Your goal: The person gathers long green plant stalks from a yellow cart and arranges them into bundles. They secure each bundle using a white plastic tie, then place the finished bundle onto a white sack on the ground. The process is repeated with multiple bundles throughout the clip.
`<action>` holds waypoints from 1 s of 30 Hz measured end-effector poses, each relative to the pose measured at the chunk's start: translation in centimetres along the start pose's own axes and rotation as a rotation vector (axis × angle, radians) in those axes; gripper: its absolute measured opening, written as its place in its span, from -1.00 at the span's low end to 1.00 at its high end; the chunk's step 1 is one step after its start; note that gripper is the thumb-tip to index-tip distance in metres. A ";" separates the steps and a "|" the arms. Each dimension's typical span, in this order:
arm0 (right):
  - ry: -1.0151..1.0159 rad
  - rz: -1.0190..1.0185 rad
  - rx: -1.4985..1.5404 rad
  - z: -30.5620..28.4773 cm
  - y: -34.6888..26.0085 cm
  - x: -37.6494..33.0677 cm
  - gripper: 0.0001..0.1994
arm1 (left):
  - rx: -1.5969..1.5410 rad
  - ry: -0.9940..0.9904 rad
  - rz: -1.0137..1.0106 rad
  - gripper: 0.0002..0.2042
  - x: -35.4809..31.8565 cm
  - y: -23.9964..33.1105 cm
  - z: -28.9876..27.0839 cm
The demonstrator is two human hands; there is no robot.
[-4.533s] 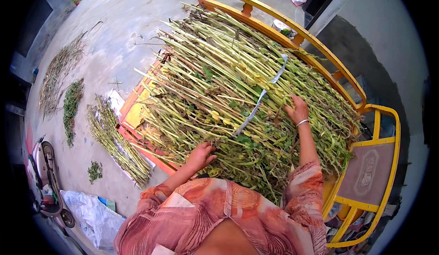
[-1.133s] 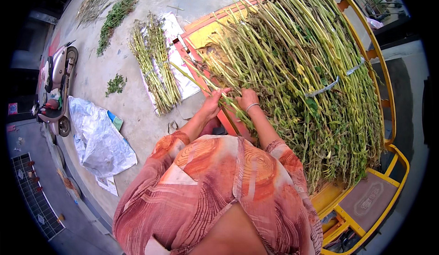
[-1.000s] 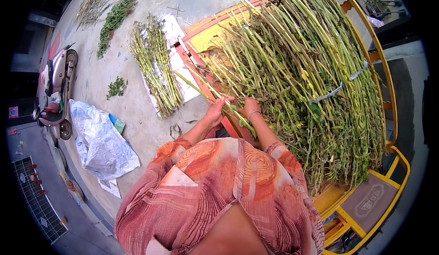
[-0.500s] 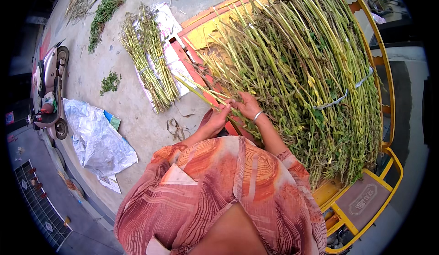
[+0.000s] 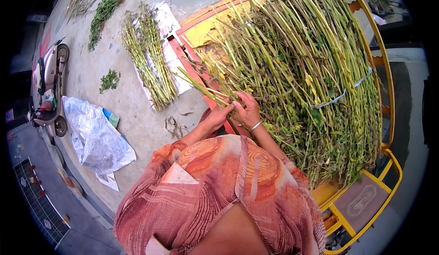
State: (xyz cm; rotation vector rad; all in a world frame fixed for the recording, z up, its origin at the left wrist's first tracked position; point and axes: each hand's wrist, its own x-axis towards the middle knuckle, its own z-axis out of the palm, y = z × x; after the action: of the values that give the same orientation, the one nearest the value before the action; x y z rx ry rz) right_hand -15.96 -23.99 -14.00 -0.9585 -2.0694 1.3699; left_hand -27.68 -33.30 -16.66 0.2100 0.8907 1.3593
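My left hand [image 5: 220, 116] is closed around a few cut plant stalks [image 5: 194, 83] whose pale stem ends point up and left. My right hand [image 5: 248, 113], with a silver bangle on its wrist, is closed on the same stalks, its thumb close to the left fingers. Both hands meet in front of my body, at the near left edge of a large heap of green and yellowing stalks [image 5: 292, 72]. The leafy parts of the held stalks blend into that heap, and my fingers hide where they are gripped.
The heap lies on a yellow and red cart bed [image 5: 194, 28] with a yellow side rail [image 5: 388, 94]. Left of it, two tied bundles [image 5: 151, 58] rest on a white sheet [image 5: 180, 74]. A crumpled white sack [image 5: 96, 133], a scooter [image 5: 57, 88] and green plants [image 5: 107, 12] are on the concrete floor.
My hands have shifted slightly along the stalks to the right, and the fingers of my right hand have changed position. The stalks are still held.
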 end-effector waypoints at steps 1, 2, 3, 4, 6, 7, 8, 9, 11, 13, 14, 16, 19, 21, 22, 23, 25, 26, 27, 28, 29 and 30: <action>0.013 0.000 -0.033 -0.3 -0.2 0.1 -0.70 | 0.008 -0.022 0.006 -0.70 0.2 0.2 0.2; 0.057 -0.094 -0.186 -0.7 -0.5 0.3 -0.70 | 0.023 -0.042 -0.019 -0.69 0.4 0.2 0.2; 0.101 -0.188 -0.338 -1.2 -0.8 0.6 -0.71 | 0.038 -0.062 -0.045 -0.68 0.6 0.0 0.1; 0.149 -0.281 -0.495 -1.8 -1.2 1.0 -0.71 | 0.053 -0.087 -0.073 -0.66 0.8 0.1 0.5; 0.091 -0.202 -0.535 -2.2 -2.5 1.7 -0.75 | 0.036 -0.065 -0.051 -0.68 1.0 0.3 1.3; 0.068 -0.157 -0.555 -2.2 -3.0 2.0 -0.76 | 0.030 -0.058 -0.046 -0.69 1.0 0.4 1.7; 0.111 -0.241 -0.519 -2.0 -3.3 2.4 -0.77 | 0.088 -0.056 -0.069 -0.69 1.0 0.2 1.4; 0.103 -0.245 -0.492 -1.7 -3.3 2.6 -0.77 | 0.145 -0.055 -0.091 -0.70 1.1 -0.2 0.7; 0.092 -0.248 -0.438 -1.2 -3.9 3.2 -0.77 | 0.263 -0.042 -0.084 -0.71 0.9 0.2 0.9; 0.081 -0.308 -0.405 -0.2 -5.3 3.8 -0.75 | 0.378 -0.013 -0.024 -0.72 -0.1 0.5 1.9; 0.038 -0.332 -0.375 0.7 -6.2 3.9 -0.74 | 0.289 0.080 -0.096 -0.74 -0.8 0.8 2.7; -0.041 -0.341 -0.306 1.5 -6.6 4.0 -0.73 | 0.073 0.070 -0.130 -0.75 0.0 -0.8 1.3; -0.059 -0.240 -0.138 1.9 -5.3 4.1 -0.70 | -0.106 0.213 -0.151 -0.77 -0.5 -0.6 0.8; 0.031 -0.102 0.041 1.0 -3.7 4.5 -0.67 | -0.219 0.255 -0.144 -0.78 -0.6 0.9 1.9; 0.063 -0.052 -0.143 0.6 -0.7 4.8 -0.66 | -0.225 0.241 -0.128 -0.81 -0.7 0.8 1.8; 0.101 -0.001 -0.326 0.2 2.6 5.1 -0.65 | -0.210 0.216 -0.126 -0.84 -0.8 0.6 1.6; -0.113 0.179 -0.793 -0.6 4.7 5.3 -0.68 | -0.183 0.163 -0.119 -0.89 -0.7 0.2 1.1; -0.163 0.177 -0.875 -0.3 5.8 5.1 -0.70 | -0.172 0.203 -0.112 -0.90 -0.8 0.7 2.1; -0.213 0.176 -0.958 0.1 6.9 4.9 -0.72 | -0.180 0.195 -0.105 -0.90 -0.6 0.9 2.5; -0.270 0.166 -1.037 0.4 7.1 5.0 -0.74 | -0.191 0.196 -0.090 -0.89 -0.6 1.1 2.8; -0.249 0.182 -1.000 0.4 7.2 5.0 -0.75 | -0.200 0.195 -0.077 -0.89 -0.6 1.2 2.9; -0.226 0.200 -0.962 0.4 7.4 4.8 -0.75 | -0.205 0.194 -0.068 -0.87 -0.5 1.4 2.9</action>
State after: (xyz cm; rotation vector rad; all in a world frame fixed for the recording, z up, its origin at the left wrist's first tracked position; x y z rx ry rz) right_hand -17.18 -18.62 -20.89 -1.4408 -2.9337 0.4988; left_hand -26.77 -32.40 -13.68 -0.1113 0.9030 1.4129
